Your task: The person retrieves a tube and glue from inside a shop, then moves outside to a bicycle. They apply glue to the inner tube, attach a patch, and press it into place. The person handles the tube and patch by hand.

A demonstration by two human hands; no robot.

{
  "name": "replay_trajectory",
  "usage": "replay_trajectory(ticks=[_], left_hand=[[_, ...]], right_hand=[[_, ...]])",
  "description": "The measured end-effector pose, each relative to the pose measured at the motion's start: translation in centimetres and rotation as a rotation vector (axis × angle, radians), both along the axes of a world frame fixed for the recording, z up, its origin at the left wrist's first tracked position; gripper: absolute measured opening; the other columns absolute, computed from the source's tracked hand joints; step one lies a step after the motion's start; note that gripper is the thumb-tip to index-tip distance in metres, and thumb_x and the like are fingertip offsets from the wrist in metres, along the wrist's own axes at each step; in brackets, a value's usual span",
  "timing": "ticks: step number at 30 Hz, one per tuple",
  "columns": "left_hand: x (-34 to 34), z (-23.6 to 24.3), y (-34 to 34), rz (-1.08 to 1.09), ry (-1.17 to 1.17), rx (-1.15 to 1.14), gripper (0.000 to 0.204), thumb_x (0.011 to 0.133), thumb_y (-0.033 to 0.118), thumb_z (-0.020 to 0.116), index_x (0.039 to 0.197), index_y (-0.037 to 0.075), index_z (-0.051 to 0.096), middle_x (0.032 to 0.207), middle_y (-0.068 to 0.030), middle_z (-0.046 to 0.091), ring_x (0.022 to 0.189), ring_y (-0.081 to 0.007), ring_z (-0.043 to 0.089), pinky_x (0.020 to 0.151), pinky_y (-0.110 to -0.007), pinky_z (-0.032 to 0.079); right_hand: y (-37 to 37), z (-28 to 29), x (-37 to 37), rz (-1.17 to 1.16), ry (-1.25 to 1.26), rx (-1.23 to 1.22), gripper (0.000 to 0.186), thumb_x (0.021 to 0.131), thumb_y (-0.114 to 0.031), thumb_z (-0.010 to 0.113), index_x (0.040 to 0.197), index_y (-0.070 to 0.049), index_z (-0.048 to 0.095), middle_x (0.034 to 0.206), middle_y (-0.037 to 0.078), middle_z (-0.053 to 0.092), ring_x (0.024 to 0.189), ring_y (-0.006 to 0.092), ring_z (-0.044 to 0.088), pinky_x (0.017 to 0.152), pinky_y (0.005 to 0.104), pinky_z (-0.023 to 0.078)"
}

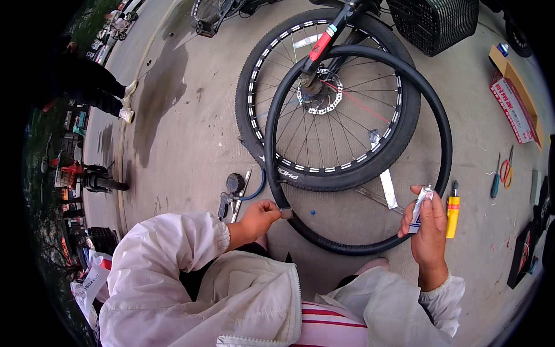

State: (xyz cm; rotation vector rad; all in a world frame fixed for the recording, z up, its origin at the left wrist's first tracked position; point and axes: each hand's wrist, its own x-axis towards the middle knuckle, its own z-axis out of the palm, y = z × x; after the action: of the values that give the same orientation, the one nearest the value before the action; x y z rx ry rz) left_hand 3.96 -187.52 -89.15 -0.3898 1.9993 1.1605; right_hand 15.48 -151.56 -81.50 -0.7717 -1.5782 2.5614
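Note:
A black inner tube [448, 133] forms a big loop over the bicycle wheel and the ground in front of me. My left hand [258, 220] pinches the tube at its lower left, fingertips against a small dull grey patch-like area [286, 213]. Whether that grey area is a separate piece or part of the rubber I cannot tell. In my right hand [429, 225], at the loop's lower right, is a small white glue tube [421, 209], its nozzle pointing up. A blue cap [313, 212] lies on the ground inside the loop.
The bicycle wheel [252, 124] with tyre lies ahead. A pump with gauge [235, 184] is left of the loop. On the right are a yellow-handled tool [452, 217], scissors [507, 172], a screwdriver [495, 185] and an opened box [511, 107]. A person [92, 81] stands far left.

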Motion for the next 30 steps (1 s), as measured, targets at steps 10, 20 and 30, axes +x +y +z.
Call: replay_trajectory(ticks=[10,20,30], left_hand=[[1.6,-13.4,2.9,0.202,0.587,-0.251,0.013,0.08,0.018,0.067,0.078,0.006,0.063,0.072,-0.0045,0.054,0.071,-0.0173,0.05,0.071,-0.032,0.043],[-6.7,5.8,-7.8,-0.216,-0.053,0.294,0.011,0.083,0.008,0.063,0.073,0.006,0.059,0.085,-0.0027,0.061,0.08,-0.0081,0.055,0.074,-0.023,0.042],[-5.3,4.4,-12.8,0.123,-0.005,0.839,0.006,0.077,0.006,0.058,0.072,0.006,0.055,0.081,-0.0033,0.055,0.067,-0.0089,0.048,0.06,-0.023,0.038]], right_hand=[[-1.3,-0.7,-1.9,0.231,-0.021,0.076,0.022,0.097,-0.002,0.046,0.118,-0.001,0.05,0.093,0.009,0.064,0.074,0.0092,0.057,0.063,0.0232,0.047],[-3.6,2.9,-7.8,0.457,0.071,0.237,0.026,0.096,-0.004,0.055,0.121,0.003,0.06,0.1,0.011,0.069,0.077,0.0089,0.061,0.062,0.0214,0.047],[-17.0,0.2,-16.7,0.534,-0.087,0.106,0.025,0.093,-0.006,0.064,0.113,0.009,0.065,0.098,0.016,0.071,0.082,0.0188,0.07,0.066,0.0264,0.057]])
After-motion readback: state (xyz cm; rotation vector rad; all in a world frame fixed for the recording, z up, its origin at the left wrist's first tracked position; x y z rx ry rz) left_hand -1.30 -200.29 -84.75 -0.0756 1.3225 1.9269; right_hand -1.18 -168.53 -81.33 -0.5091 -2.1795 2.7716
